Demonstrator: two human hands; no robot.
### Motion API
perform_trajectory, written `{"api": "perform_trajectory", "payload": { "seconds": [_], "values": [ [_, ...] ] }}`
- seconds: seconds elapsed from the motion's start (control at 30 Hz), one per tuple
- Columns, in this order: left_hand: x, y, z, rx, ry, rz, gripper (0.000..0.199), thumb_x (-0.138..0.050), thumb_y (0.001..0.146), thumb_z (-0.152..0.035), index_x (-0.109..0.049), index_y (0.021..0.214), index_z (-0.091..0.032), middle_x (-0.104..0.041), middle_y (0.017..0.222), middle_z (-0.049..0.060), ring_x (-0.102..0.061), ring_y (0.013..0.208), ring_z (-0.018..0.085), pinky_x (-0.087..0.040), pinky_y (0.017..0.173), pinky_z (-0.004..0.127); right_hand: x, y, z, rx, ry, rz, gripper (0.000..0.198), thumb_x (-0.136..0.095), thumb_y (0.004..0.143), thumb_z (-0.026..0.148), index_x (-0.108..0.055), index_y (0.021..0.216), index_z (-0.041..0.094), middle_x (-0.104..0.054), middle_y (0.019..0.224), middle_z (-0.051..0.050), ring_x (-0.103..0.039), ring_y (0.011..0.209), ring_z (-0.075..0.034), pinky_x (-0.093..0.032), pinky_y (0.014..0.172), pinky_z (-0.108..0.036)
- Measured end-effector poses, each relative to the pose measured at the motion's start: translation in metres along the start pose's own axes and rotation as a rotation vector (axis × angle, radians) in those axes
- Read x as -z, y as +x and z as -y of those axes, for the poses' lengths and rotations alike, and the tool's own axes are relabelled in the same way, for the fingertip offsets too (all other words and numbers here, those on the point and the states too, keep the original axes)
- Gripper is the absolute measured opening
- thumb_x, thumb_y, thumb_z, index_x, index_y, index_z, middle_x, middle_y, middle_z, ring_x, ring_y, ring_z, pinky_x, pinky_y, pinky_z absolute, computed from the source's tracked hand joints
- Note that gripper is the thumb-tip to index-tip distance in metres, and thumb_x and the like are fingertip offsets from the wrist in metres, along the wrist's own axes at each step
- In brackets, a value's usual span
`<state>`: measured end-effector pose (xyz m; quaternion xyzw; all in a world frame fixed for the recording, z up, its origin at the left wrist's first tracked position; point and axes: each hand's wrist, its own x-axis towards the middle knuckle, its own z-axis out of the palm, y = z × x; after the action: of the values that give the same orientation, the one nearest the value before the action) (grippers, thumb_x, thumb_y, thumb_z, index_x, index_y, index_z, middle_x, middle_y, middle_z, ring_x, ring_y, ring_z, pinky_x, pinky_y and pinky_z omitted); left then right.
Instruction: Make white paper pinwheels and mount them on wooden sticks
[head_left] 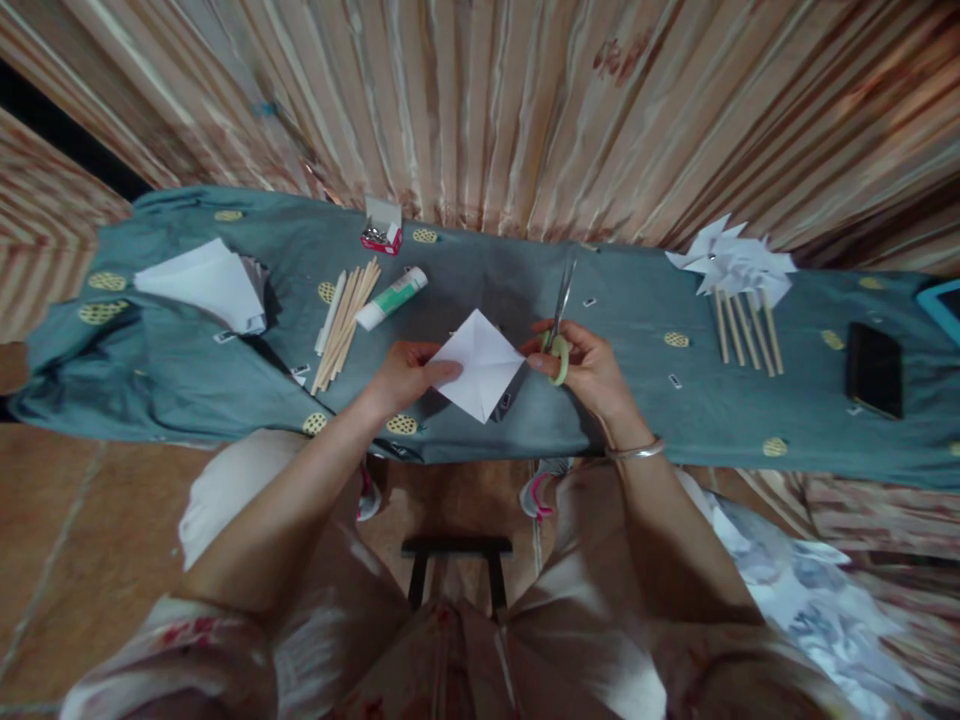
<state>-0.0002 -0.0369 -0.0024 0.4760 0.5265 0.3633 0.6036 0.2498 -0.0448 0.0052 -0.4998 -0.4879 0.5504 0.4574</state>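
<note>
A creased white square of paper [480, 362] is held up like a diamond above the cloth. Its left corner is pinched by my left hand [416, 375], thumb on top. My right hand [581, 365] is closed around the scissors [559, 345], with fingers at the pale green handles and the blades pointing away from me. The thumb and a finger of that hand also meet the paper's right corner. Left of the paper lie a glue stick [392, 298] with a green label and a bundle of thin wooden sticks [346, 325].
A stack of white paper [206, 285] lies at left on the teal tablecloth [622, 400]. A small red box [382, 228] of metal bits stands at the back. At right are paper pinwheels [739, 262] on sticks and a black phone [874, 369]. White paper scraps [817, 610] lie below, lower right.
</note>
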Motion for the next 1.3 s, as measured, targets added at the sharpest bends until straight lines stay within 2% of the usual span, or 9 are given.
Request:
{"api": "perform_trajectory", "payload": {
  "seconds": [0.17,0.27,0.4,0.47,0.57,0.7,0.93,1.07,1.3],
  "values": [
    [-0.003,0.0,0.0,0.042,0.097,0.07,0.021,-0.082,0.051,-0.034,-0.074,0.059,-0.017,-0.066,0.056,-0.001,-0.054,0.052,0.012,-0.039,0.048,0.021,-0.014,0.007,0.0,-0.043,0.01,0.124,0.057,-0.097,0.045,0.038,-0.07,0.092,0.02,-0.07,0.073,0.004,-0.062,0.065,-0.012,-0.052,0.063,-0.026],
    [-0.005,0.0,-0.002,0.053,0.014,0.023,0.027,-0.086,0.049,-0.034,-0.075,0.064,-0.015,-0.068,0.059,0.001,-0.057,0.053,0.012,-0.043,0.049,0.021,-0.02,0.01,-0.005,-0.046,0.008,0.138,0.057,-0.097,0.045,0.038,-0.069,0.091,0.02,-0.069,0.071,0.004,-0.062,0.064,-0.013,-0.053,0.063,-0.027],
    [-0.011,-0.002,-0.004,0.026,-0.285,-0.07,0.049,-0.088,0.053,-0.055,-0.074,0.077,-0.015,-0.074,0.075,0.006,-0.068,0.066,0.019,-0.056,0.059,0.029,-0.028,0.017,-0.017,-0.025,0.044,0.022,0.059,-0.094,0.048,0.044,-0.065,0.093,0.02,-0.069,0.074,0.002,-0.064,0.068,-0.015,-0.053,0.064,-0.03],
    [-0.017,-0.006,-0.003,-0.009,-0.384,-0.048,0.056,-0.086,0.057,-0.06,-0.074,0.088,-0.016,-0.076,0.086,0.008,-0.072,0.079,0.023,-0.059,0.07,0.034,-0.034,0.02,-0.021,0.011,0.058,-0.057,0.059,-0.091,0.051,0.048,-0.064,0.096,0.021,-0.07,0.076,0.002,-0.064,0.069,-0.016,-0.053,0.064,-0.03],
    [-0.028,-0.011,0.0,-0.036,-0.355,0.036,0.056,-0.088,0.057,-0.056,-0.075,0.094,-0.016,-0.077,0.093,0.009,-0.072,0.092,0.026,-0.058,0.079,0.036,-0.045,0.021,-0.024,0.055,0.031,-0.133,0.056,-0.086,0.059,0.052,-0.063,0.1,0.022,-0.071,0.077,0.001,-0.064,0.069,-0.016,-0.053,0.065,-0.031],
    [-0.037,-0.013,0.004,-0.043,-0.26,-0.009,0.044,-0.089,0.059,-0.049,-0.077,0.086,-0.015,-0.078,0.088,0.008,-0.071,0.084,0.023,-0.054,0.074,0.033,-0.058,0.018,-0.023,0.077,-0.021,-0.145,0.051,-0.081,0.066,0.053,-0.064,0.103,0.022,-0.072,0.08,-0.001,-0.065,0.072,-0.018,-0.053,0.064,-0.031],
    [-0.035,-0.01,0.002,-0.038,-0.316,-0.146,0.029,-0.086,0.056,-0.037,-0.074,0.07,-0.015,-0.074,0.073,0.006,-0.065,0.064,0.017,-0.052,0.062,0.029,-0.063,0.015,-0.02,0.03,0.11,-0.122,0.052,-0.087,0.06,0.051,-0.066,0.097,0.022,-0.073,0.078,0.0,-0.068,0.075,-0.019,-0.055,0.065,-0.031],
    [-0.034,-0.009,0.0,-0.047,-0.325,-0.229,0.035,-0.086,0.055,-0.034,-0.07,0.08,-0.015,-0.073,0.078,0.004,-0.063,0.064,0.015,-0.048,0.054,0.025,-0.064,0.011,-0.017,-0.004,0.153,-0.068,0.055,-0.09,0.055,0.051,-0.068,0.095,0.021,-0.071,0.074,0.001,-0.067,0.077,-0.019,-0.054,0.068,-0.031],
    [-0.016,0.001,-0.006,-0.071,-0.322,-0.357,0.045,-0.086,0.054,-0.036,-0.065,0.088,-0.017,-0.069,0.082,0.002,-0.061,0.066,0.015,-0.046,0.052,0.024,-0.064,-0.006,-0.005,-0.143,0.084,0.048,0.053,-0.088,0.054,0.061,-0.067,0.082,0.021,-0.061,0.06,0.004,-0.055,0.056,-0.012,-0.046,0.054,-0.025]
  ]
}}
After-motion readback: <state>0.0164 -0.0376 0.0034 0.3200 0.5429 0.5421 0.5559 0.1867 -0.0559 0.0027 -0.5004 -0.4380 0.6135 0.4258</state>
